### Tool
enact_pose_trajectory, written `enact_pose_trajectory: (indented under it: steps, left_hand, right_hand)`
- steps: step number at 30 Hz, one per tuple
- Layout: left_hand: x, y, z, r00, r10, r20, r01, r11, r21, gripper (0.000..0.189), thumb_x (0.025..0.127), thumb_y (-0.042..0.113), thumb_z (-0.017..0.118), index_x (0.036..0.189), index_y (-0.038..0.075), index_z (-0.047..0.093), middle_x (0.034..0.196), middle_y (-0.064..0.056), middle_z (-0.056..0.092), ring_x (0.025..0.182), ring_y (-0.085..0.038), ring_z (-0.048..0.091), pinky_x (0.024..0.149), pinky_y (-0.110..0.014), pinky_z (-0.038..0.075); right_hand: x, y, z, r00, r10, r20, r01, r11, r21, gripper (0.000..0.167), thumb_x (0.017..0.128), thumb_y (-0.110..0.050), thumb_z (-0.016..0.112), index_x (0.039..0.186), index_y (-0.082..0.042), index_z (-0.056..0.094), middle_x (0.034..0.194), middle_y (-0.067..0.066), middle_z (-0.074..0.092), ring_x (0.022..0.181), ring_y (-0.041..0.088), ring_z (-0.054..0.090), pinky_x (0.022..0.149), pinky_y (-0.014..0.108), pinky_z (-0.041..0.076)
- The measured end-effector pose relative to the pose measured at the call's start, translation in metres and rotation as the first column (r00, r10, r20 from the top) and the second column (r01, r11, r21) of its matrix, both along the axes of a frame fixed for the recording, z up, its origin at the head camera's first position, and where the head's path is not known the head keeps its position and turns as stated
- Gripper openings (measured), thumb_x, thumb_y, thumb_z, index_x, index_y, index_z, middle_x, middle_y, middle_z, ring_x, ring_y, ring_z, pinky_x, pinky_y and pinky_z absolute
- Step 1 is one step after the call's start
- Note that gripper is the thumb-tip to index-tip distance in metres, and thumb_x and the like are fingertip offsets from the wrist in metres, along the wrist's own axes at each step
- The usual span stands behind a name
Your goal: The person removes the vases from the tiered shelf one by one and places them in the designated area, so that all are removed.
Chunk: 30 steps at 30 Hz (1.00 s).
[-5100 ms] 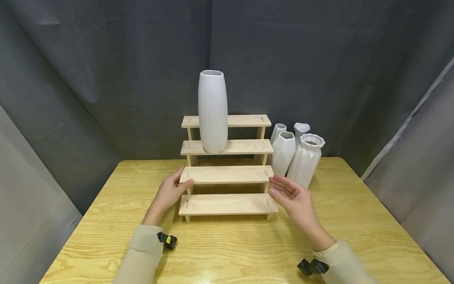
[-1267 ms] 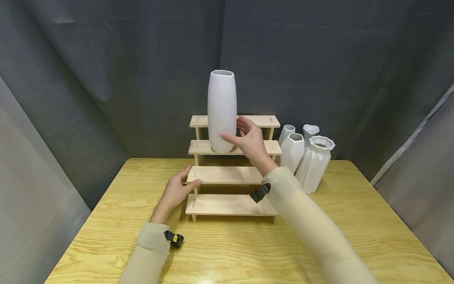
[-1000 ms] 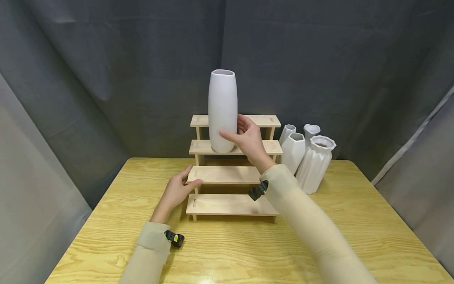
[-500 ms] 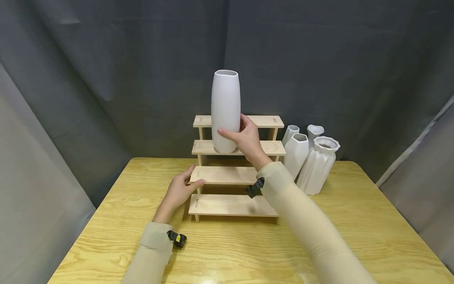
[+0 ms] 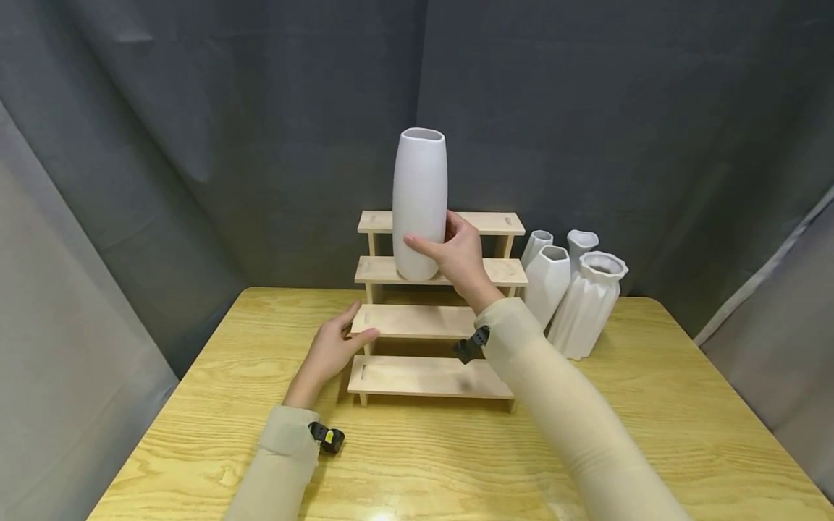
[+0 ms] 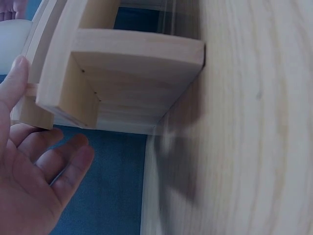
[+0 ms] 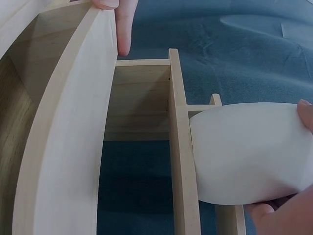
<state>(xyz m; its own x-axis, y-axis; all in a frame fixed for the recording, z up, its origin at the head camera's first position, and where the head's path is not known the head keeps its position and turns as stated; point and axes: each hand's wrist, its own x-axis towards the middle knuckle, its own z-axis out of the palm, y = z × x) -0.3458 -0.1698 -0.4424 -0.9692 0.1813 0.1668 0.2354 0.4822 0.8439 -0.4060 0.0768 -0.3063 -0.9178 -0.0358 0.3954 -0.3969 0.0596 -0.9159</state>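
Note:
A tall white vase (image 5: 420, 188) stands upright on the second step from the top of a stepped wooden stand (image 5: 417, 318). My right hand (image 5: 461, 257) grips the vase low on its right side, thumb across the front, the other fingers partly hidden behind. In the right wrist view the vase's base (image 7: 234, 152) meets the plank. At the stand's left end, my left hand (image 5: 332, 347) holds the second step from the bottom, thumb on top. The left wrist view shows that hand's other fingers (image 6: 61, 161) loosely bent beyond the plank's far edge.
Several smaller white vases cluster right of the stand, among them a fluted one (image 5: 583, 307) and a faceted one (image 5: 546, 286). The wooden table (image 5: 417, 463) ends at a dark curtain (image 5: 260, 145) behind.
My right hand has left the stand's right end and now grips the tall vase. The vase has shifted slightly right along its step. My left hand keeps its place; the head view has turned slightly left.

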Motion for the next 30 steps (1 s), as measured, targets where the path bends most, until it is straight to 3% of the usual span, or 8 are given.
enact_pose_trajectory:
  steps: [30]
  left_hand:
    - [-0.004, -0.001, -0.005, 1.000, -0.006, -0.019, 0.007, 1.000, 0.021, 0.085, 0.087, 0.060, 0.067, 0.155, 0.023, 0.033, 0.157, -0.003, 0.032, 0.139, -0.027, 0.037, 0.109, -0.043, 0.038]
  right_hand:
    - [0.029, 0.011, 0.000, 0.999, -0.013, -0.052, 0.014, 1.000, 0.026, 0.074, 0.065, -0.034, 0.095, 0.128, -0.011, 0.065, 0.116, 0.003, 0.069, 0.105, 0.021, 0.066, 0.088, 0.038, 0.055]
